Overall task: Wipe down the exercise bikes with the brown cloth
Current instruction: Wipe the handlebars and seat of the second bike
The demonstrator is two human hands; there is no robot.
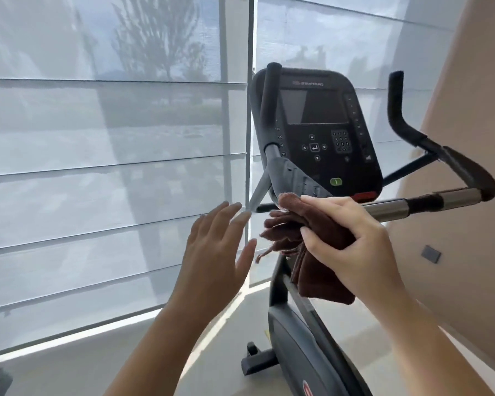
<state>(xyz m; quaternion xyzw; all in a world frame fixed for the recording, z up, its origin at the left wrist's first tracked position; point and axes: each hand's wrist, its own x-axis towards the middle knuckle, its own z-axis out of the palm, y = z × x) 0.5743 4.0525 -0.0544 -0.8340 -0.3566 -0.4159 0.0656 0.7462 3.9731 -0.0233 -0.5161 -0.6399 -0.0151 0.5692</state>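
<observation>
A dark exercise bike stands in front of me, with its black console [320,130] tilted toward me and curved handlebars [446,167] on both sides. My right hand [352,241] grips the folded brown cloth [312,252] and presses it against the left handlebar just under the console. Part of the cloth hangs down over the bike's post [279,284]. My left hand [215,252] hovers flat just left of the cloth, fingers spread, touching nothing.
Tall windows with translucent blinds [112,167] fill the left and far side. A beige wall [475,224] rises close on the right, with a small grey plate on it. The bike's base foot [257,361] rests on the pale floor.
</observation>
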